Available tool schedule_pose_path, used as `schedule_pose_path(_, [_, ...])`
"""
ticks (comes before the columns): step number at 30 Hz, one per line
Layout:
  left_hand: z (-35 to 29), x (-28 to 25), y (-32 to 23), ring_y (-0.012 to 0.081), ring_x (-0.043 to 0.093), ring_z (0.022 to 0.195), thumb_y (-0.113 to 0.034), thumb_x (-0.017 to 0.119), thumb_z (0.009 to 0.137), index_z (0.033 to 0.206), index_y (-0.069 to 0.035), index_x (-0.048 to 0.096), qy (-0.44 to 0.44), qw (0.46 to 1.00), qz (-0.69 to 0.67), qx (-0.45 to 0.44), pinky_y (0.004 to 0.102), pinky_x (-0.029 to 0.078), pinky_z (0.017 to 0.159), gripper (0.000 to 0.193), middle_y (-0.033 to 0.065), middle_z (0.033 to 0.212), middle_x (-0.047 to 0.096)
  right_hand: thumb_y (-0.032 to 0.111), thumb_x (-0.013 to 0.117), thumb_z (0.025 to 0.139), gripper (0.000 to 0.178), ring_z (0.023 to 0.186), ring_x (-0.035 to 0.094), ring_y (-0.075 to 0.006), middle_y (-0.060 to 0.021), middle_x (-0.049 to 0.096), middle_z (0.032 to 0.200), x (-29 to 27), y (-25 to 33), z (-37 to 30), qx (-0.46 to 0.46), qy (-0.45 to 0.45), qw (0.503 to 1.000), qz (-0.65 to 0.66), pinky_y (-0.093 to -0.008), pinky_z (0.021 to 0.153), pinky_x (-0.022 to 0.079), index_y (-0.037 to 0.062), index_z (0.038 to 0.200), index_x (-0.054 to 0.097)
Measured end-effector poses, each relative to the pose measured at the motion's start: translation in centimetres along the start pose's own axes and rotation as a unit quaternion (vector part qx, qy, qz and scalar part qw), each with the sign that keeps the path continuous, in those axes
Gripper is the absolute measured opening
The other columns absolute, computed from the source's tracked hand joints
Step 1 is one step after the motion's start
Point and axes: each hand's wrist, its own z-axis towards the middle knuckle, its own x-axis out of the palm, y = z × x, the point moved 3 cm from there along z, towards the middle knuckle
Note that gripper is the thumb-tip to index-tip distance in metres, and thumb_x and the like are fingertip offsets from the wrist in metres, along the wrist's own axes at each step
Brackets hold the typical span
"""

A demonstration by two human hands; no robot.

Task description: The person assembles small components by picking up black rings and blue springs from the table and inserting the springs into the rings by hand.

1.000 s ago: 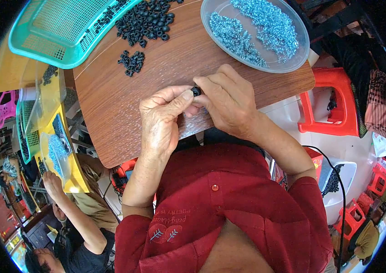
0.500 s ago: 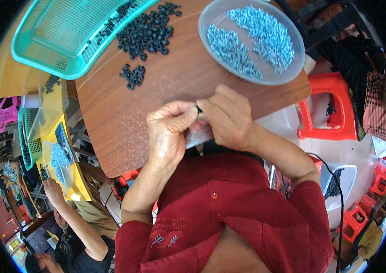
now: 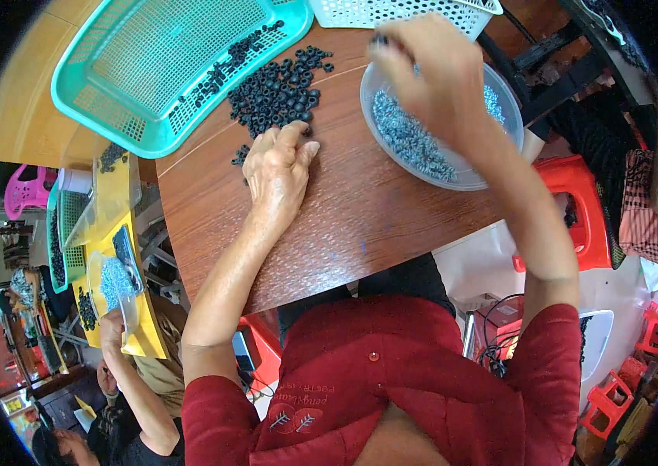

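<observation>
My left hand point(image 3: 278, 163) rests at the near edge of a pile of small black ring-shaped parts point(image 3: 274, 93). Its fingers are curled, and a black part shows between index finger and thumb. Over the round clear plastic bowl point(image 3: 478, 185) hangs my right hand point(image 3: 445, 70), smeared by motion. At its fingertips I see a small dark piece point(image 3: 378, 40), seemingly one of the black parts. Small shiny silver-blue pieces point(image 3: 414, 147) lie in the bowl, partly hidden by my right hand and forearm.
A green mesh basket point(image 3: 154, 147) with some black parts stands at the far left; a white perforated basket point(image 3: 352, 14) is behind the bowl. Red stools point(image 3: 581, 206) stand right of the wooden table point(image 3: 360, 225). At left, another person's hand point(image 3: 111, 330) works at a yellow surface.
My hands, together before over the table's near part, have separated. The left went forward to the black pile, the right forward and right over the bowl. The white basket has come into view.
</observation>
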Motion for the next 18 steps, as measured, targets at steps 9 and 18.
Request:
schedule_pose_path(9, [2.0,2.4,0.3,0.0301,0.056,0.072,-0.019,0.075,0.067,0.079,-0.003,0.059,0.018,0.983,0.147,0.104,0.0422,0.045,0.060,0.025,0.0125,0.072,0.056,0.009,0.058,0.065,0.016,0.064,0.060,-0.0450,-0.0279,0.058,0.065,6.2,-14.5,10.1,0.097,0.051,0.975,-0.192,-0.0519,0.061,0.048,-0.0063,0.064,0.061])
schedule_pose_path(18, [0.9,1.2,-0.9,0.0261,0.060,0.065,-0.005,0.062,0.074,0.077,0.000,0.060,0.050,0.992,0.089,0.072,0.0371,0.047,0.059,0.007,0.0112,0.069,0.062,0.015,0.061,0.069,0.021,0.076,0.064,-0.0412,-0.0271,0.063,0.076,2.7,-11.4,4.4,0.087,0.102,0.988,-0.079,-0.0465,0.070,0.051,-0.0034,0.078,0.067])
